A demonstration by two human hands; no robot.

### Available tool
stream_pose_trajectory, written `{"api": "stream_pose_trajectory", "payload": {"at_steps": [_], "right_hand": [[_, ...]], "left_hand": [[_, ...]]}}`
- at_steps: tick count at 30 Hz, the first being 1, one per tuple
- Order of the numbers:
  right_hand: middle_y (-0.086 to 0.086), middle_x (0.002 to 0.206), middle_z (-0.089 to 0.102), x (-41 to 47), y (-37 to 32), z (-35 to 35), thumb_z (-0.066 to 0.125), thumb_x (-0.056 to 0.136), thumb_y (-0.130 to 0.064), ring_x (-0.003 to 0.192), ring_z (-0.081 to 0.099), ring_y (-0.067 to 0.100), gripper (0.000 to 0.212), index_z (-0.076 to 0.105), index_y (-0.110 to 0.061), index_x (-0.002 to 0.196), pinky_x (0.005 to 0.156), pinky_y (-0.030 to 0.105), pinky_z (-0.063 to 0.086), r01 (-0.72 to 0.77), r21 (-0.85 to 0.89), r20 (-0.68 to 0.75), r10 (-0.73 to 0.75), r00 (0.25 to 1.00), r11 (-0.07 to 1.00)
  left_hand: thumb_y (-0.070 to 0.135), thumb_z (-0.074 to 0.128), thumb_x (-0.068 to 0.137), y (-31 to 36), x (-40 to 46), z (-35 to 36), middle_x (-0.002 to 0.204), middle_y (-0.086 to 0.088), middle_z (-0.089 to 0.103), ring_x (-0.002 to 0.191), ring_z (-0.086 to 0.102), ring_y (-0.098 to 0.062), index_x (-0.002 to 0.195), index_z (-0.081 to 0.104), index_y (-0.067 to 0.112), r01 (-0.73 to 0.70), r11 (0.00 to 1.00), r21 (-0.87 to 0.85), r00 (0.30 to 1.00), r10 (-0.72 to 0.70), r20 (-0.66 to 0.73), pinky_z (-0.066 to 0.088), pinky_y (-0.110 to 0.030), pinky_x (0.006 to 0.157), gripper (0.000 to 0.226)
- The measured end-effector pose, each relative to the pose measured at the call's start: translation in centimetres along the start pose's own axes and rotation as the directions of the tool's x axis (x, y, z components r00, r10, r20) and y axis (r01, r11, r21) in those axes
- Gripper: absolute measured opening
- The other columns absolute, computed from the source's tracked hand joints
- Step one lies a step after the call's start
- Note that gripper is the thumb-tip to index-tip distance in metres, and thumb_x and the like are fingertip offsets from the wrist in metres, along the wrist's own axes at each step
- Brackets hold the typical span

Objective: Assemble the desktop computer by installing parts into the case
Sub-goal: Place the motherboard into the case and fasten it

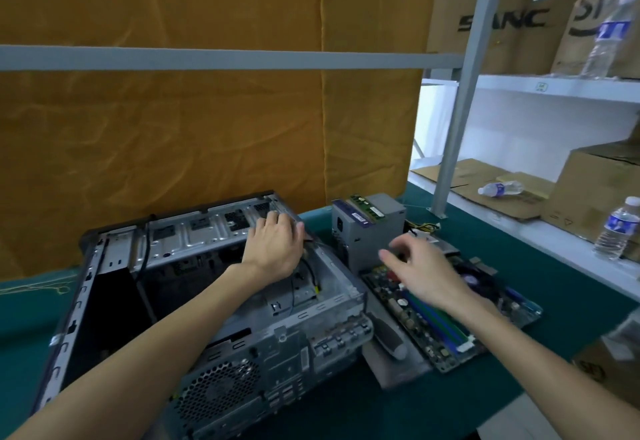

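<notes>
One case [214,304], one motherboard [446,315]; left hand [273,249] rests uncurled inside, right hand [422,270] hovers, fingers loose.

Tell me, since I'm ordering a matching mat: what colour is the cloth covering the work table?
Dark teal green table cloth, plain, seen best in the head view.

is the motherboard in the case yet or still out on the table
Out. The motherboard lies flat on the green table, right of the open case, under the right hand.

A cardboard box [498,20] on the shelf reads "SANC".
</notes>
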State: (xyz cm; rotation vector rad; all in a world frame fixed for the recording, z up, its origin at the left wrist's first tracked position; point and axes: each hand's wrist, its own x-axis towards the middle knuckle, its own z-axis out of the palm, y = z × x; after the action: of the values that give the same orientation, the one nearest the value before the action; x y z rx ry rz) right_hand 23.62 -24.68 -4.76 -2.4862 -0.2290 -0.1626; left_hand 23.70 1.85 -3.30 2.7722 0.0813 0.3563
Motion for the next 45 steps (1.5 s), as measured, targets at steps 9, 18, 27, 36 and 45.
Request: {"api": "stream_pose_trajectory", "payload": {"at_steps": [9,18,27,36,45], "right_hand": [[0.024,0.155,0.028,0.4,8.7,-1.3,0.066,0.079,-0.076,0.14,0.035,0.043,0.109,0.014,-0.02,0.157,0.098,0.046,0.05,-0.382,-0.59,0.009,0.48,0.877,0.711],[0.014,0.145,0.048,-1.7,8.0,-3.2,0.07,0.075,-0.077,0.129,0.049,0.033,0.104,0.029,-0.028,0.156,0.093,0.038,0.05,-0.336,-0.602,-0.046,0.389,0.92,0.724],[0.013,0.132,0.056,-4.1,7.0,-4.8,0.073,0.07,-0.076,0.12,0.055,0.032,0.097,0.042,-0.028,0.148,0.084,0.036,0.048,-0.338,-0.592,-0.037,0.395,0.918,0.731],[0.011,0.135,0.058,-6.0,5.9,-6.5,0.074,0.068,-0.074,0.123,0.055,0.032,0.101,0.04,-0.03,0.153,0.085,0.035,0.048,-0.356,-0.563,-0.035,0.409,0.912,0.745],[0.007,0.137,0.058,-7.7,3.6,-8.8,0.072,0.064,-0.077,0.126,0.054,0.03,0.108,0.037,-0.033,0.156,0.084,0.036,0.048,-0.319,-0.561,-0.132,0.297,0.946,0.764]], "left_hand": [[0.049,0.05,0.093,2.8,1.0,2.1,0.133,-0.017,0.041,0.126,0.042,-0.04,0.137,0.048,0.017,0.127,0.988,-0.089,0.991,-0.13,-0.033,0.031,-0.047,0.109,0.054],[0.046,0.05,0.095,3.4,1.0,2.0,0.133,-0.018,0.04,0.124,0.041,-0.041,0.136,0.048,0.016,0.129,0.988,-0.08,0.99,-0.132,-0.04,0.031,-0.048,0.11,0.051],[0.045,0.044,0.098,3.5,0.7,2.0,0.127,-0.018,0.041,0.119,0.043,-0.04,0.13,0.054,0.019,0.105,0.994,-0.023,0.994,-0.105,-0.032,0.032,-0.047,0.108,0.043],[0.043,0.04,0.1,3.1,0.4,2.3,0.12,-0.018,0.043,0.113,0.045,-0.04,0.124,0.059,0.018,0.066,0.998,-0.02,0.996,-0.067,-0.056,0.034,-0.047,0.104,0.039],[0.037,0.035,0.101,2.7,0.2,2.3,0.129,-0.018,0.042,0.122,0.043,-0.04,0.131,0.057,0.021,0.054,0.998,-0.038,0.998,-0.055,-0.026,0.029,-0.049,0.11,0.04]]}}
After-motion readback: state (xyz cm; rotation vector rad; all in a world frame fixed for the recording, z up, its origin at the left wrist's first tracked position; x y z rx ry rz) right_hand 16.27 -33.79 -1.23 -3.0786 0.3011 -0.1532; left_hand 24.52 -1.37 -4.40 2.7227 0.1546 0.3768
